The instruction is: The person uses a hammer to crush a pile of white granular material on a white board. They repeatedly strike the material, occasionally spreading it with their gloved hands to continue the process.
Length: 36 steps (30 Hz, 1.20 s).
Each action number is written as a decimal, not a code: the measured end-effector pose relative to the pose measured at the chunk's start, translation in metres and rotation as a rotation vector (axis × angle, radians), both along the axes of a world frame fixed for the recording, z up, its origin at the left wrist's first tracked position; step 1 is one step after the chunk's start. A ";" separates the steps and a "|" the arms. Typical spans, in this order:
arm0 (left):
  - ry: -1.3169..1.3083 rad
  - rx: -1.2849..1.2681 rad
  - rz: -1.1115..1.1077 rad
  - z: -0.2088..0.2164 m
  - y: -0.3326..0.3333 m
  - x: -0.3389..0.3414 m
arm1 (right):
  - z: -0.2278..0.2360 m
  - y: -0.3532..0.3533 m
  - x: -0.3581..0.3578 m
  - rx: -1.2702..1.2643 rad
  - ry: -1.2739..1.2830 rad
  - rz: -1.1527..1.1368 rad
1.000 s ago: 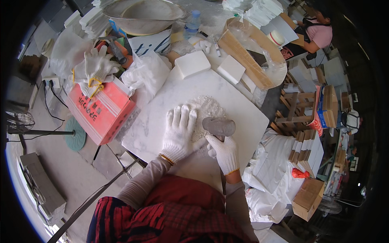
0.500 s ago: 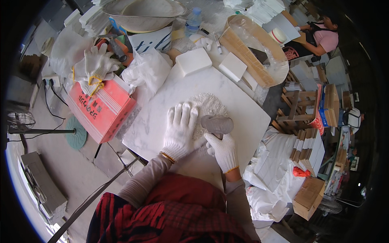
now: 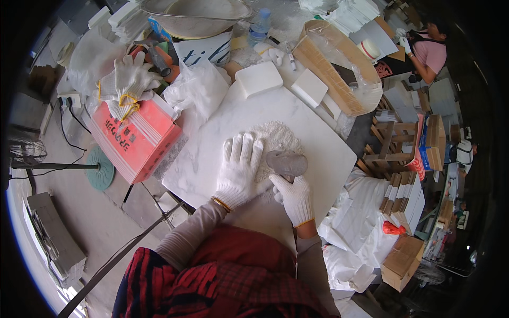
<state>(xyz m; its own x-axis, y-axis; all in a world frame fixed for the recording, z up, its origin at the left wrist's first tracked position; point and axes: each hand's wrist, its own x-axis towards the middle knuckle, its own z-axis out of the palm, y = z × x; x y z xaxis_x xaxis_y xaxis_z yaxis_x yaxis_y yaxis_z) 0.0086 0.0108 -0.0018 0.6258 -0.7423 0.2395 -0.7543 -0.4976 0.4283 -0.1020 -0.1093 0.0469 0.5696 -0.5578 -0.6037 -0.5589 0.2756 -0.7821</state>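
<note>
A pile of white crumbly grit [image 3: 275,135] lies on a pale marble slab [image 3: 318,143] in front of me. My left hand [image 3: 236,169], in a white knitted glove, rests flat at the pile's left edge, fingers stretched out and holding nothing. In a matching glove, my right hand [image 3: 294,199] is closed around the short handle of a mallet. The mallet's rounded grey head [image 3: 287,162] is over the near right side of the grit. The palm hides most of the handle, and whether the head touches the grit I cannot tell.
White blocks [image 3: 260,79] and a cardboard tray [image 3: 326,69] line the slab's far side. Gloves [image 3: 130,85] lie on a red box [image 3: 135,138] at left, by a plastic bag [image 3: 196,90]. A large basin [image 3: 196,16] stands behind. Another person [image 3: 427,53] works at far right.
The whole view has shifted slightly, moving the scene a little right and down. Both hands keep nearly the same pose. The person at far right has moved an arm.
</note>
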 end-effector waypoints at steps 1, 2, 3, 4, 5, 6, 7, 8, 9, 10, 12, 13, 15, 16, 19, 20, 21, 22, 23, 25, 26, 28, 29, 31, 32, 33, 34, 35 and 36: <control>0.017 0.018 -0.001 0.000 0.001 0.000 | -0.001 0.001 -0.003 -0.062 -0.017 0.023; 0.034 0.036 -0.001 0.001 0.003 0.001 | -0.002 0.002 -0.006 -0.123 -0.035 0.046; 0.048 0.045 -0.008 0.004 0.002 0.003 | -0.002 0.002 -0.007 -0.194 -0.056 0.063; 0.056 0.048 -0.018 0.007 0.000 0.004 | -0.009 0.001 -0.009 -0.345 -0.053 0.128; 0.064 0.051 -0.028 0.009 -0.001 0.004 | -0.024 0.000 -0.010 -0.497 -0.050 0.193; 0.072 0.059 -0.035 0.010 0.000 0.003 | -0.034 0.000 -0.010 -0.643 -0.046 0.260; 0.056 0.066 -0.031 0.009 0.000 0.002 | -0.040 -0.001 -0.010 -0.549 -0.017 0.233; 0.039 0.073 -0.028 0.007 -0.002 0.001 | -0.046 -0.003 -0.011 -0.455 0.011 0.205; 0.021 0.085 -0.017 0.005 -0.001 0.000 | -0.049 -0.003 -0.009 -0.355 0.036 0.185; 0.026 0.084 -0.016 0.004 0.000 0.000 | -0.038 -0.003 -0.003 -0.251 0.067 0.161; 0.038 0.080 -0.014 0.003 0.001 -0.001 | -0.011 -0.003 0.004 -0.042 0.131 0.109; 0.030 0.076 -0.011 0.002 0.001 0.000 | -0.010 -0.003 0.001 -0.020 0.067 0.075; 0.017 0.066 -0.009 0.001 0.000 0.002 | -0.009 -0.002 -0.007 0.021 -0.060 0.002; 0.021 0.083 -0.012 0.001 0.000 0.002 | -0.007 -0.001 -0.010 -0.054 -0.055 0.032; 0.027 0.097 -0.017 0.003 0.001 0.002 | -0.008 0.003 -0.012 -0.396 -0.038 0.187; 0.026 0.077 -0.014 0.003 0.000 0.001 | -0.016 0.003 -0.011 -0.587 -0.029 0.281; 0.026 0.062 -0.013 0.003 0.000 -0.001 | -0.030 0.002 -0.012 -0.774 -0.018 0.374; 0.023 0.062 -0.020 0.003 0.000 0.000 | -0.039 -0.001 -0.008 -0.704 -0.047 0.331; 0.020 0.063 -0.027 0.005 -0.001 0.000 | -0.047 -0.004 -0.006 -0.634 -0.073 0.286; 0.018 0.063 -0.019 0.002 0.001 0.001 | -0.024 -0.006 0.003 -0.099 0.147 0.153; 0.019 0.057 -0.012 0.001 0.002 0.001 | -0.011 -0.004 0.006 -0.031 0.058 0.112; 0.026 0.056 -0.005 -0.001 0.001 0.001 | 0.000 -0.002 0.003 0.009 -0.003 0.030; 0.032 0.064 -0.001 -0.001 0.000 0.002 | 0.004 -0.001 0.002 0.030 -0.034 -0.011; 0.040 0.078 0.001 -0.001 -0.001 0.001 | 0.011 -0.003 -0.002 0.043 -0.066 -0.011; 0.040 0.086 0.003 -0.002 0.001 -0.001 | 0.011 0.002 -0.006 0.017 -0.091 -0.016; 0.034 0.083 -0.003 0.000 -0.001 0.000 | 0.013 0.004 -0.008 -0.020 -0.123 -0.030; 0.036 0.070 -0.011 0.002 -0.001 0.001 | -0.001 0.003 -0.011 -0.062 -0.035 0.030; 0.039 0.058 -0.019 0.005 -0.002 0.001 | -0.020 0.001 -0.013 -0.314 -0.072 0.122; 0.041 0.050 -0.021 0.006 0.000 0.002 | -0.030 0.004 -0.007 -0.561 -0.110 0.218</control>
<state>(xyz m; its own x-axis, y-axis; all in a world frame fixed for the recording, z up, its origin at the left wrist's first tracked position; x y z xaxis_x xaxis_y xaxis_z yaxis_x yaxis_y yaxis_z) 0.0105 0.0110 0.0044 0.6186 -0.7658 0.1761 -0.7469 -0.5034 0.4344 -0.1091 -0.1055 0.0165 0.7488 -0.6373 -0.1823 -0.4634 -0.3068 -0.8313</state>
